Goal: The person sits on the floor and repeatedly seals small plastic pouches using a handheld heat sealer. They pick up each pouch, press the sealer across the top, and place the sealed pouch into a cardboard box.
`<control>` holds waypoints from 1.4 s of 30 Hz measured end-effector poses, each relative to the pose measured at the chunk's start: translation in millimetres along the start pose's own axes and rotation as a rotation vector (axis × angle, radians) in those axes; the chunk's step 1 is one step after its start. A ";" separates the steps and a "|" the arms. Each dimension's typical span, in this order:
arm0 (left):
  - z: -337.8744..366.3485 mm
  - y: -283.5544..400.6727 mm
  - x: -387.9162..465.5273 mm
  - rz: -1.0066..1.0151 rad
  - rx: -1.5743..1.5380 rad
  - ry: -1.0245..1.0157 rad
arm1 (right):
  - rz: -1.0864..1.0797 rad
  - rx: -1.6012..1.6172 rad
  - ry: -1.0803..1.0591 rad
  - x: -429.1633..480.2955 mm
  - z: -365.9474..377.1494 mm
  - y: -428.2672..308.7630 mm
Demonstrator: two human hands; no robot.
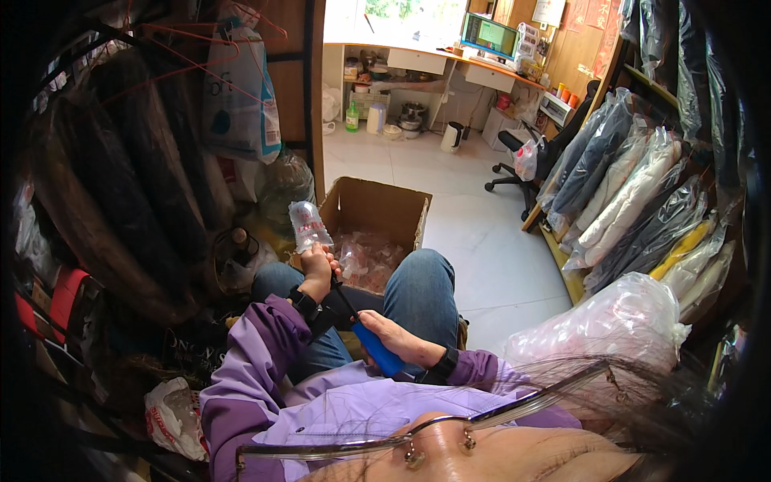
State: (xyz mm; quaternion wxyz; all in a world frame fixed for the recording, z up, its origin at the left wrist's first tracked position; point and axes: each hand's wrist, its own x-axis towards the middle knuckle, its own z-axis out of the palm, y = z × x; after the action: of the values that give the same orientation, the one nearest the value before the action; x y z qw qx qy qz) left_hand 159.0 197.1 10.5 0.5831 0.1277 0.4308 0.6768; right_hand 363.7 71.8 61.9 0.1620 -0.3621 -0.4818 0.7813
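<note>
My left hand (317, 268) is raised over my left knee, closed around the neck of a clear inflated plastic air pouch (309, 226) with red print, and around the end of a thin black hose (343, 296). The hose runs down to a blue cylinder (379, 350), seemingly a small hand pump, which my right hand (400, 340) grips in my lap. Beyond my knees stands an open cardboard box (376, 208). Inside it lie clear crumpled plastic pouches (370, 262), also with red print.
A large bag of clear plastic (602, 319) sits to my right, below a rack of plastic-covered garments (626, 193). More covered clothes (138, 162) hang on the left. Further off are a black office chair (536, 156), a white kettle (452, 137) and a long desk (415, 51).
</note>
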 end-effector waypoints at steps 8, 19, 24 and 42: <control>-20.1 0.2 17.5 -0.001 -0.003 -0.010 | -0.012 -0.024 -0.054 -5.0 0.5 3.5; -18.5 0.7 10.1 0.027 0.000 -0.016 | 0.120 0.066 -0.096 -9.6 -0.8 -2.8; 0.7 -12.9 -41.1 -0.010 0.050 -0.020 | -0.048 -0.068 -0.018 8.7 -5.3 -5.5; 3.9 -37.8 34.6 0.400 1.432 -0.346 | -0.154 0.368 0.133 3.0 -18.4 -1.5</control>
State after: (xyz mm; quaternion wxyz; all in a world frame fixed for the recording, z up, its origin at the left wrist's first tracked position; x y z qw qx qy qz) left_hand 177.3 227.9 -26.3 0.2834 0.6544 0.6359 0.2950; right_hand 374.7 86.0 57.0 0.3161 -0.3394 -0.3452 0.8159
